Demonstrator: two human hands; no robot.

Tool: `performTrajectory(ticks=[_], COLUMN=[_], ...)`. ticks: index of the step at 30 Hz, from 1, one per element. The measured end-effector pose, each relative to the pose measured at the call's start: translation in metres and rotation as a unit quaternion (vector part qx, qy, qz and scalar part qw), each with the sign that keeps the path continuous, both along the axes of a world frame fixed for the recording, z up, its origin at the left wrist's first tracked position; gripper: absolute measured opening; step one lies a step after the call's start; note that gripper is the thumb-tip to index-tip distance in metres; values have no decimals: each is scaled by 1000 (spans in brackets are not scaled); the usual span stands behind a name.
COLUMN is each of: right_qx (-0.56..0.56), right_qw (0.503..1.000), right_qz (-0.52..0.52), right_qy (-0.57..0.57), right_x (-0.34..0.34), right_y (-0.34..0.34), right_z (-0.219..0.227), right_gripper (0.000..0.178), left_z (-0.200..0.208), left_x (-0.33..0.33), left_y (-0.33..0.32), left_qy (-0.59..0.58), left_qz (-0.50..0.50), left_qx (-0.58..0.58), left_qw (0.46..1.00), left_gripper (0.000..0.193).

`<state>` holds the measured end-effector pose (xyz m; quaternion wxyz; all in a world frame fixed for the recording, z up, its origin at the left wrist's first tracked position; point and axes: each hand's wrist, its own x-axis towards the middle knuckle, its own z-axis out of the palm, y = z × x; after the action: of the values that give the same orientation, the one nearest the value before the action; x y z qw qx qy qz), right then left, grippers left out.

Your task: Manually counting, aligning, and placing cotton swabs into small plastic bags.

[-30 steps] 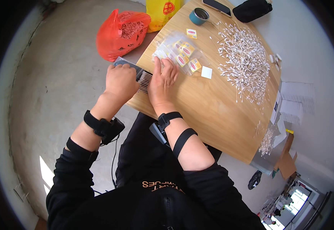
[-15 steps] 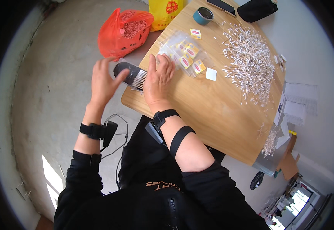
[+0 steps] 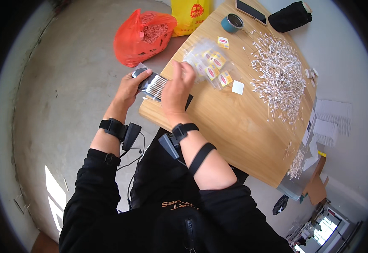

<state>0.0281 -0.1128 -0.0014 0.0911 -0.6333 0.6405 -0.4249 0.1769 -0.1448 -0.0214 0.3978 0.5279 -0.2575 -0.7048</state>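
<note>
My left hand (image 3: 130, 89) is closed on the rounded end of a flat black plate (image 3: 141, 76), its thumb pressed on top. Clear plastic film shows at the plate's edge. Across the plate lies a row of cotton swabs (image 3: 155, 87), side by side, at the table's left corner. My right hand (image 3: 177, 89) is at the right end of this row, fingers curled in; what they hold, if anything, is hidden. Below its wrist a black flat piece (image 3: 189, 102) sticks out. Beyond the right hand lie clear plastic bags (image 3: 209, 61) with yellow labels.
A big heap of loose swabs (image 3: 279, 78) covers the table's right side. A white square (image 3: 237, 87), teal cup (image 3: 232, 23), phone (image 3: 251, 11) and black pouch (image 3: 290, 17) lie around it. A red bag (image 3: 144, 38) and yellow bag (image 3: 190, 17) stand beyond the left edge.
My left hand, open above the plate before, has closed on its end. My right hand's fingers, stretched out beside the swabs before, are now curled. The whole view has shifted slightly.
</note>
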Motion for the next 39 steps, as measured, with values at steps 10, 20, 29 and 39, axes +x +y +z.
performTrajectory(ticks=[10, 20, 29, 39], right_qx=[37, 17, 94, 78], right_qw=[938, 996, 984, 995], right_qz=[-35, 22, 141, -51], right_qy=[-342, -88, 60, 38], right_x=[22, 9, -13, -89], right_y=[51, 60, 72, 85], right_z=[3, 19, 25, 30], right_gripper=[49, 32, 13, 17], left_z=[3, -4, 0, 0], left_x=[-3, -8, -13, 11], left_y=[1, 7, 7, -9], left_qy=[15, 24, 5, -33], left_qz=[35, 83, 72, 17], left_qx=[-32, -51, -46, -22], left_qw=[999, 995, 996, 999], left_gripper=[23, 23, 25, 29])
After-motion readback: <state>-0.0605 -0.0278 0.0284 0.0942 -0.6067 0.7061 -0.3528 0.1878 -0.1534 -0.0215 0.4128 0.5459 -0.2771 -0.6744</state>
